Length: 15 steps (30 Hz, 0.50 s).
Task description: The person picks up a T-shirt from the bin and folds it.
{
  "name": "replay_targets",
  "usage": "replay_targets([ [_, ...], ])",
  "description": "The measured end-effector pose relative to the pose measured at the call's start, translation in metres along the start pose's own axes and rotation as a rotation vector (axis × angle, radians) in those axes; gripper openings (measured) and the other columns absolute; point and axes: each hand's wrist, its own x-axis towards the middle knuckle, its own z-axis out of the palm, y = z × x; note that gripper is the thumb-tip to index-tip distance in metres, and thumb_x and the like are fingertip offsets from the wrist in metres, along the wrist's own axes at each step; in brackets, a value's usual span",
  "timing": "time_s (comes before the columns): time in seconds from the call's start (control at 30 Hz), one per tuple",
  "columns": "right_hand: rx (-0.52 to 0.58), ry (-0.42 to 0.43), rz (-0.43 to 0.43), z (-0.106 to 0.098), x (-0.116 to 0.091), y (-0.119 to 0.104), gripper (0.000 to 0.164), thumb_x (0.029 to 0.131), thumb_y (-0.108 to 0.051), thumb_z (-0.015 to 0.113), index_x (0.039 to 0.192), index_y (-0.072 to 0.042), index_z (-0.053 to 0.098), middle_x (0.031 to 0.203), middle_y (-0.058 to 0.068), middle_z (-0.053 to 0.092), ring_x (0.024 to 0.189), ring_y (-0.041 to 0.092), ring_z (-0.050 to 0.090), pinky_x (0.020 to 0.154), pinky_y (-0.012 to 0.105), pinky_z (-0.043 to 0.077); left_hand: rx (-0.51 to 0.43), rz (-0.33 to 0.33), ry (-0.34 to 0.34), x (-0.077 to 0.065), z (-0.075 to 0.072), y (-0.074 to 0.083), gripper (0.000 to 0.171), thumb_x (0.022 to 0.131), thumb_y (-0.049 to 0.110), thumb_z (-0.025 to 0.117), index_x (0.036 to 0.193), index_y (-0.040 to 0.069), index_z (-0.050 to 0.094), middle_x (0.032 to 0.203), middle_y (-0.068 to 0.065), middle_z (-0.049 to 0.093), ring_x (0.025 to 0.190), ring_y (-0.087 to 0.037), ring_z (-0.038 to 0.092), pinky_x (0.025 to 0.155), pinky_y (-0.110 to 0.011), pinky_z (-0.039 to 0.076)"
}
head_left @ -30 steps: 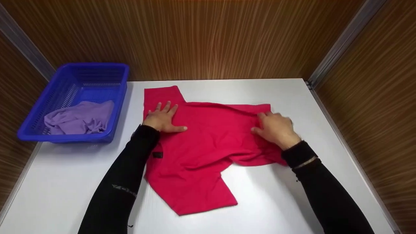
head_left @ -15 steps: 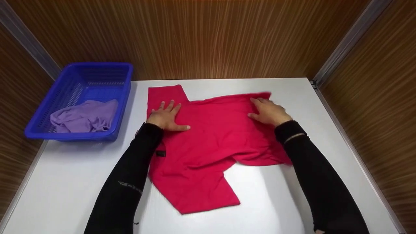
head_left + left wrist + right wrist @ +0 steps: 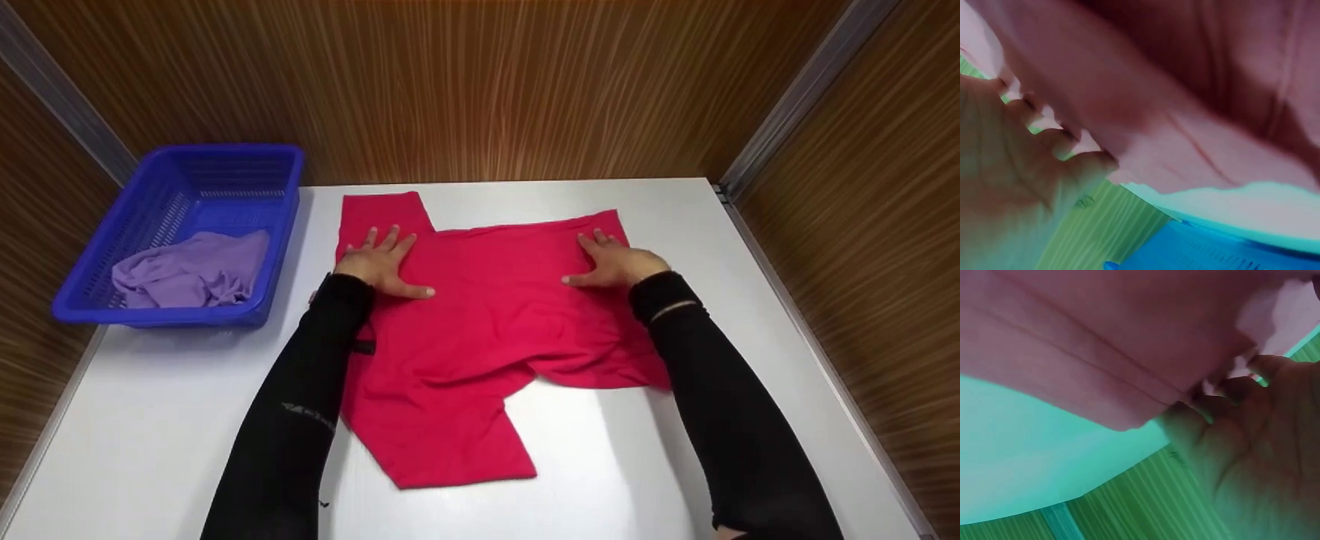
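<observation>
A red short-sleeved T-shirt (image 3: 480,322) lies spread on the white table, collar to the left and hem to the right. My left hand (image 3: 382,268) rests on it near the far sleeve, fingers spread. Over by the far hem corner, my right hand (image 3: 611,262) rests with its thumb apart from the fingers. Creases cross the shirt's near half, and its near hem corner is partly behind my right sleeve. In the left wrist view, the fingertips of the left hand (image 3: 1016,163) meet the fabric; the right wrist view has the right hand (image 3: 1252,439) likewise touching cloth.
A blue plastic basket (image 3: 289,217) stands at the left with a crumpled purple cloth (image 3: 195,271) inside. Wood-grain panels (image 3: 480,90) rise behind the table (image 3: 615,450) and along both sides.
My right hand has moved away from me, carrying the far hem corner outward, and now rests there. The fold along the far edge has flattened. My left hand has stayed in place.
</observation>
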Motion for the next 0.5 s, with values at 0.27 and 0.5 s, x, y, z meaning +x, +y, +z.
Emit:
replay_targets([
  [0.27,-0.07,0.039,0.033,0.006,-0.004,-0.014,0.104,0.1,-0.067,0.055,0.17,-0.008,0.006,0.176,0.03,-0.001,0.164,0.051,0.001,0.127,0.073,0.023,0.044,0.048,0.076,0.002,-0.003,-0.008,0.11,0.089,0.075,0.062,0.171,0.021,0.014,0.18,-0.015,0.006,0.165,-0.05,0.003,0.13,-0.073,0.012],
  [0.5,-0.104,0.069,-0.018,0.019,-0.02,-0.028,0.092,0.104,-0.058,0.055,0.171,-0.013,0.01,0.177,0.026,0.003,0.164,0.051,0.005,0.129,0.071,0.022,0.143,-0.055,0.174,-0.025,0.006,0.034,0.091,0.1,0.057,0.059,0.17,0.014,0.019,0.178,-0.018,0.018,0.165,-0.046,0.016,0.129,-0.073,0.018],
])
